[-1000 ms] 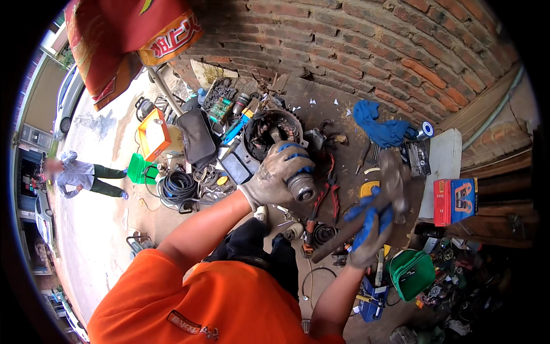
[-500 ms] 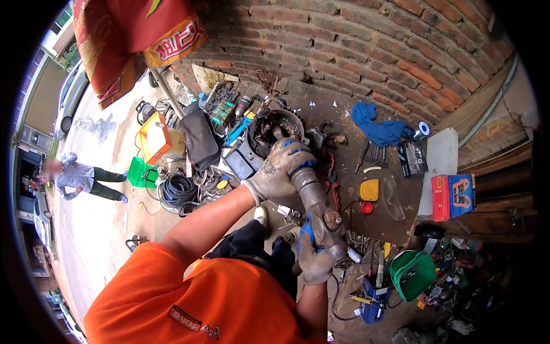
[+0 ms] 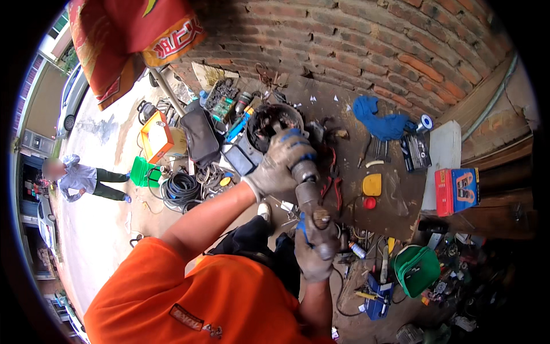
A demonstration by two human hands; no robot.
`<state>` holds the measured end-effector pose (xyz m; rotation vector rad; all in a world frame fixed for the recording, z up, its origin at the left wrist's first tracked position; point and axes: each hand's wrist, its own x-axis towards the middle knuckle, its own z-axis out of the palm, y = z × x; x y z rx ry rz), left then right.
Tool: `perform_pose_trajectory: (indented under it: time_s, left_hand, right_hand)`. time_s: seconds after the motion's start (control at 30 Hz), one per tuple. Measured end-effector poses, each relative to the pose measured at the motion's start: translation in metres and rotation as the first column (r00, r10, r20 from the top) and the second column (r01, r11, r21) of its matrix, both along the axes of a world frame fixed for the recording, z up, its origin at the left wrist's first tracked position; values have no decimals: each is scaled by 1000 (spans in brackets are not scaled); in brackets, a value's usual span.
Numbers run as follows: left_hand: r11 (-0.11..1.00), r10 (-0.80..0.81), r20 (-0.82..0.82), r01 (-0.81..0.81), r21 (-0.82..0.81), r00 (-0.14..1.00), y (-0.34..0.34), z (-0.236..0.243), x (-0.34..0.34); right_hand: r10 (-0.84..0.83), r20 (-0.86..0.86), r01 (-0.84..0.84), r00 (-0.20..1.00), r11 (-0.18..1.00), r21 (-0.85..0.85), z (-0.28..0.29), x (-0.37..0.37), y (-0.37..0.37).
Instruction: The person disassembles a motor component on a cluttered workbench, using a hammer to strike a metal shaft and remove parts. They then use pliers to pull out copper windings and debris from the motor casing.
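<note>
My left hand (image 3: 283, 160), in a grey glove with blue, is closed around a metal cylindrical shaft (image 3: 303, 172) at a dark, greasy round housing (image 3: 260, 126) on the cluttered work surface. My right hand (image 3: 312, 258), similarly gloved, is closed on a hammer (image 3: 326, 243), whose head is against or just over the shaft's near end; whether they touch I cannot tell. The housing's inside is partly hidden by my left hand. Red-handled pliers (image 3: 337, 192) lie right of the shaft, and a phone-like dark slab (image 3: 238, 160) lies left of my left hand.
A blue cloth (image 3: 378, 120), yellow lid (image 3: 372, 185) and boxed tool (image 3: 457, 192) lie rightward. Cable coils (image 3: 180, 189), orange tray (image 3: 154, 137) and green bins (image 3: 415, 272) crowd the area. A brick wall (image 3: 366, 40) rises behind; another person (image 3: 77, 178) stands far left.
My right hand has swung left and down with the hammer, from the right side onto the shaft's end. My left hand has shifted slightly up and right.
</note>
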<state>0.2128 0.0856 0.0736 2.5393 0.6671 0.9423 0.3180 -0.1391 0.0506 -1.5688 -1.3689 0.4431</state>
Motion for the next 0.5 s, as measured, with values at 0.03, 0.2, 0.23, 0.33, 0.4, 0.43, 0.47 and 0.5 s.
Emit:
perform_pose_trajectory:
  time_s: [0.03, 0.2, 0.23, 0.33, 0.4, 0.43, 0.47, 0.5]
  left_hand:
    - [995, 11, -19, -13, -96, 1000, 2, 1, -2]
    - [999, 20, -38, -22, -30, 999, -9, 0, 1]
    - [999, 7, -54, -9, -38, 999, -4, 1, 1]
    - [1000, -5, -68, 3, -28, 998, 2, 2, 1]
    - [1000, -3, -55, 2, -19, 999, 0, 1, 0]
    - [1000, 1, -43, -1, -12, 999, -2, 3, 1]
    - [1000, 3, -31, -3, -8, 1000, -3, 4, 1]
    - [1000, 0, -26, -1, -26, 1000, -3, 3, 0]
  right_hand:
    - [-9, -3, 9, 1000, 1000, -3, 0, -8, 6]
    - [-193, -343, 158, 919, 979, -127, 6, -11, -5]
    - [-220, -360, 180, 907, 973, -141, 9, -6, -9]
    - [-324, 119, 281, 938, 917, 282, 43, 22, -18]
    - [-256, -326, 387, 910, 805, 449, 58, 28, -26]
    - [-183, -465, 418, 866, 776, 473, 65, 29, -29]
    - [-144, -523, 431, 840, 762, 483, 73, 29, -32]
    - [-137, -531, 429, 836, 766, 479, 77, 29, -35]
